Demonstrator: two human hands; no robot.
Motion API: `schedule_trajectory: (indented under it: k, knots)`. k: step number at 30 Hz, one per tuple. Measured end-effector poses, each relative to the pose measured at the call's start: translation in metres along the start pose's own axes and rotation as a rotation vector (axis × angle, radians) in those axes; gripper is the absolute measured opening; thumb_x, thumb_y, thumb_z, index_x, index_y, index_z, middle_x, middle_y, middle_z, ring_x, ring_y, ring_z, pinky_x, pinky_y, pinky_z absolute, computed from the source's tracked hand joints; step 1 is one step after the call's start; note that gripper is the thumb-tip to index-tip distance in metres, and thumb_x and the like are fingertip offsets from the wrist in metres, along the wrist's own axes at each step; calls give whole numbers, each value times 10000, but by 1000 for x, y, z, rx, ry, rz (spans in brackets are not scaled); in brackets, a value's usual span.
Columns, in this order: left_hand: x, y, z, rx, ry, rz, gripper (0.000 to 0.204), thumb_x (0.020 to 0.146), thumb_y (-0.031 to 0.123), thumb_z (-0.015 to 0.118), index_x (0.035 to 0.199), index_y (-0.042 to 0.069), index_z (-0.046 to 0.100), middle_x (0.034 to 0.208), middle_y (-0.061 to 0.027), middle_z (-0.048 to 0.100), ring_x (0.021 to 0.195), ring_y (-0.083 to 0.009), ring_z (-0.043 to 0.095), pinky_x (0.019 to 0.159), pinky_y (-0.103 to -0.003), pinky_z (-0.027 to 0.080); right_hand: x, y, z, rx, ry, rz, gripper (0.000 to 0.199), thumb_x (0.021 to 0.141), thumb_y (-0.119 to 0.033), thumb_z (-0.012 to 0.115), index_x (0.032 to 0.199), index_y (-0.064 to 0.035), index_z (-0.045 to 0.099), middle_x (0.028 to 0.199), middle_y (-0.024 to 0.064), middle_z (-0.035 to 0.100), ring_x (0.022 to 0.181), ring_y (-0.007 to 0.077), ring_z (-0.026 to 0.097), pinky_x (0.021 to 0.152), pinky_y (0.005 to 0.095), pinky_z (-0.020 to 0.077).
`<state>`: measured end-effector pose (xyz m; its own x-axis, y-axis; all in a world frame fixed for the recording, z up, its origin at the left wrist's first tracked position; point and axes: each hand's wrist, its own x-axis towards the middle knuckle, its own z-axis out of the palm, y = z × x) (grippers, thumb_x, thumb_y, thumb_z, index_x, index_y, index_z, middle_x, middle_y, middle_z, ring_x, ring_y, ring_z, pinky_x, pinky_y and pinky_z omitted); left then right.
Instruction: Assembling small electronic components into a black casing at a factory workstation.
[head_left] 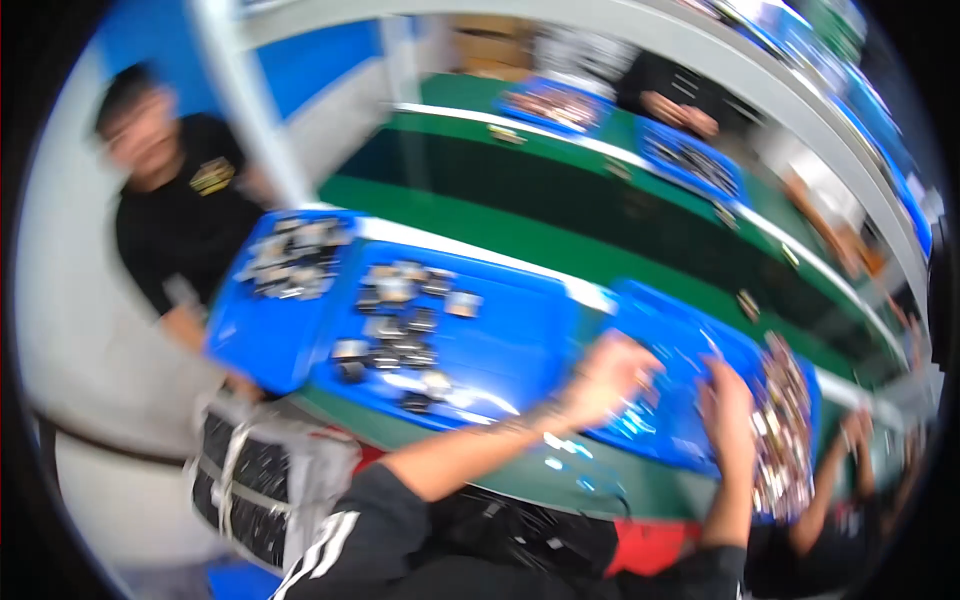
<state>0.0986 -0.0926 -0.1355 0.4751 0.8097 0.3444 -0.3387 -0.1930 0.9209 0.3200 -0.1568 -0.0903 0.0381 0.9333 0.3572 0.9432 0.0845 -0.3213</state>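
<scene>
My left hand (pixel 605 385) reaches over a blue tray (pixel 690 345), its fingers bent toward the right. My right hand (pixel 728 408) is over the same tray, fingers pointing up and away from me, apart from the left. Both hands are smeared by motion, so whether anything is in them cannot be made out. Shiny clear-looking pieces (pixel 635 415) lie in the tray below my left hand. Just right of my right hand is a long pile of shiny pinkish-metallic pieces (pixel 785 430).
Left of my hands, a blue tray (pixel 510 310) holds several small black and pale pieces (pixel 400 335). Another blue tray (pixel 250 345) with similar pieces stands beside a person in black (pixel 175 210). A wrapped bundle (pixel 255 480) sits lower left. Across a green bench (pixel 480 190) other people work.
</scene>
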Motion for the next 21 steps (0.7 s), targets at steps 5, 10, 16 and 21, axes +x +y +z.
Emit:
schedule_trajectory:
  k: [5, 10, 16, 21]
  knots:
    - [15, 9, -12, 296, 63, -129, 193, 940, 47, 551, 1076, 41, 687, 904, -27, 561, 692, -69, 525, 618, -214, 452, 0, 37, 1, -151, 78, -49, 119, 807, -130, 693, 880, -40, 665, 851, 139, 603, 865, 342, 602, 723, 422, 495]
    - [16, 12, 0, 162, 87, -218, 187, 939, 54, 559, 1082, 31, 677, 872, 0, 579, 674, -53, 523, 585, -204, 451, -17, 16, 4, 74, -73, 38, 83, 822, -128, 677, 875, -66, 686, 862, 112, 595, 833, 318, 619, 703, 415, 506]
    - [10, 17, -2, 178, 164, -280, 192, 942, 179, 608, 957, 13, 705, 904, -44, 606, 663, -67, 533, 607, -194, 437, 3, -6, 19, 53, -149, 117, 112, 821, -173, 692, 870, -72, 685, 871, 107, 603, 802, 321, 634, 694, 412, 514]
    - [13, 17, 7, 156, 105, -248, 327, 967, 276, 570, 876, -2, 716, 914, -52, 607, 649, -78, 532, 570, -215, 437, -2, -4, 8, 158, -306, 76, 180, 795, -231, 728, 832, -60, 685, 769, 124, 649, 782, 322, 651, 701, 409, 514]
